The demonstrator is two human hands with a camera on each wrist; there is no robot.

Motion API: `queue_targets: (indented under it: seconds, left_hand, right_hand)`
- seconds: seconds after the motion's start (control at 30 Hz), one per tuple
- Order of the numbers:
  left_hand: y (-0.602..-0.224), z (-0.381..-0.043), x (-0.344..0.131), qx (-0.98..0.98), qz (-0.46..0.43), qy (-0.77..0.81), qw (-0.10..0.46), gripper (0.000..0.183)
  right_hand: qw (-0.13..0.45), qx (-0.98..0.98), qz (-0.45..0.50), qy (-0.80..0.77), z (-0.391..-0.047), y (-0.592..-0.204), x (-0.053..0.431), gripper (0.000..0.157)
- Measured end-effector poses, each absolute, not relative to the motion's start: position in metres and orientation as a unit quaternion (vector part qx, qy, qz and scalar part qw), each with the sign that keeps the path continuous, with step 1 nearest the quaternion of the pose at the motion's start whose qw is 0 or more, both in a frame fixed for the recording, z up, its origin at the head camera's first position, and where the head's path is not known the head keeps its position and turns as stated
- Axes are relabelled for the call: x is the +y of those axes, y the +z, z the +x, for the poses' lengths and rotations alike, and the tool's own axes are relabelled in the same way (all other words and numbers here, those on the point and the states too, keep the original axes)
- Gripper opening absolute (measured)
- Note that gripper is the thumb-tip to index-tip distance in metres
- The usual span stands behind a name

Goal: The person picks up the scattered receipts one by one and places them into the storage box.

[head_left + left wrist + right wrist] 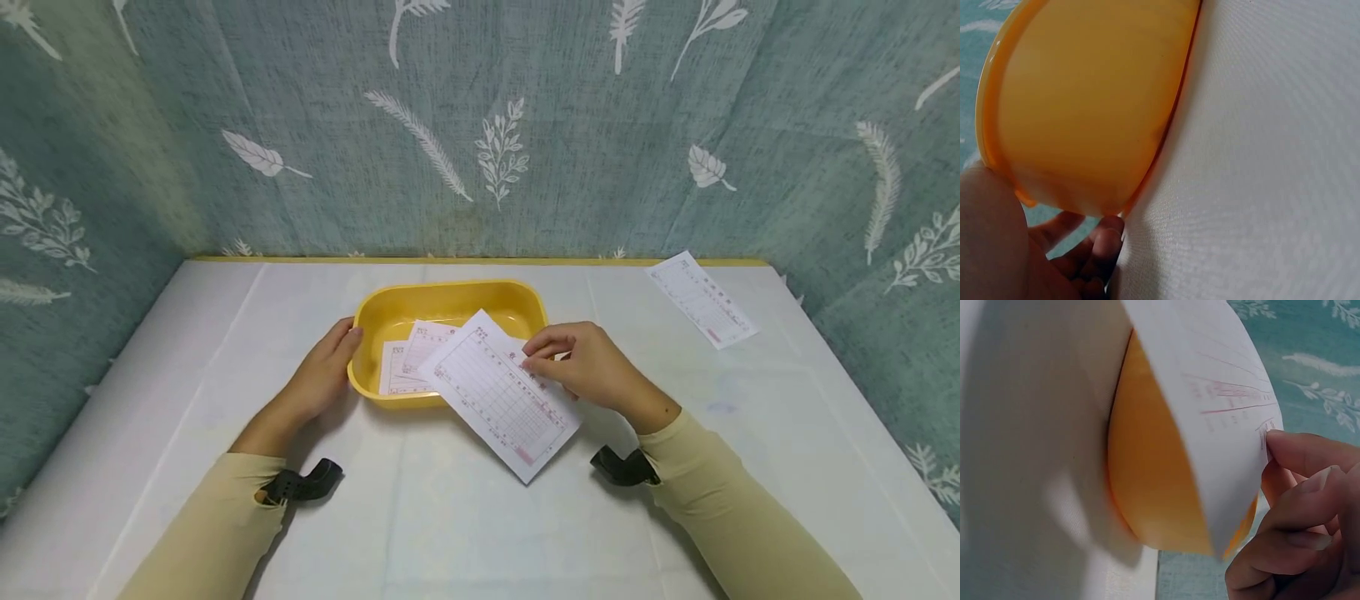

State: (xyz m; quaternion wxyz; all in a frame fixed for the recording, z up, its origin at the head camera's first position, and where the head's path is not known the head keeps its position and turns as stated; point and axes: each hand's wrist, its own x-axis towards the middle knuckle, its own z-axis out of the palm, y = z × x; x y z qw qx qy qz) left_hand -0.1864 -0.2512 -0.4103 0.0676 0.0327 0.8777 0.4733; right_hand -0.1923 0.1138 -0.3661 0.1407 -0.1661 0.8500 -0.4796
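Observation:
A yellow plastic tray (390, 297) stands on the white table. My left hand (324, 371) holds its left end, thumb at the rim; in the left wrist view the fingers (1107, 247) curl near the tray's end wall (1085, 119). My right hand (588, 367) pinches a printed paper form (502, 396) by its upper right edge. The form lies slanted across the tray's front right rim and hides part of it. In the right wrist view the thumb and forefinger grip the sheet (1229, 425). Other printed forms (397, 358) lie inside the tray, partly covered.
Another printed form (703, 300) lies at the table's back right, near the yellow back edge (450, 261). Blue-green leaf-patterned cloth (585, 167) hangs behind and at both sides. A black wrist device (303, 483) juts from each sleeve cuff.

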Motion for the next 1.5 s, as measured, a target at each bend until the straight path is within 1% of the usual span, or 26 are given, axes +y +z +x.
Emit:
queue_targets:
  seconds: [0.23, 0.47, 0.63, 0.83, 0.93, 1.17, 1.37, 1.5]
  left_hand:
    - [-0.4099, -0.1853, -0.2513, 0.880, 0.027, 0.471, 0.059, 0.058]
    - [-0.4116, -0.1821, -0.2496, 0.883, 0.018, 0.463, 0.074, 0.058]
    - [-0.4122, -0.1824, -0.2512, 0.883, 0.015, 0.465, 0.069, 0.057]
    - [-0.4169, -0.1842, -0.2511, 0.885, 0.015, 0.460, 0.072, 0.059]
    - [-0.4145, -0.1850, -0.2506, 0.887, 0.016, 0.458, 0.065, 0.058]
    - [-0.4123, -0.1844, -0.2501, 0.886, 0.025, 0.459, 0.068, 0.057]
    - [-0.4107, -0.1849, -0.2527, 0.888, 0.029, 0.457, 0.049, 0.056]
    - [-0.4101, -0.1853, -0.2525, 0.887, 0.034, 0.457, 0.057, 0.056]
  right_hand:
    - [0.124, 0.851, -0.164, -0.484, -0.1953, -0.3700, 0.1131, 0.007]
    - [0.127, 0.847, -0.161, -0.490, -0.1951, -0.3737, 0.1156, 0.008]
    - [0.097, 0.846, -0.170, -0.496, -0.1953, -0.3717, 0.1150, 0.007]
    - [0.053, 0.872, -0.167, -0.456, -0.1955, -0.3741, 0.1146, 0.006]
    - [0.043, 0.876, -0.165, -0.451, -0.1969, -0.3747, 0.1145, 0.006]
    - [0.051, 0.874, -0.157, -0.457, -0.1970, -0.3763, 0.1143, 0.007]
    - [0.037, 0.869, -0.171, -0.463, -0.1981, -0.3743, 0.1111, 0.007]
    - [0.047, 0.870, -0.162, -0.463, -0.1977, -0.3754, 0.1113, 0.009]
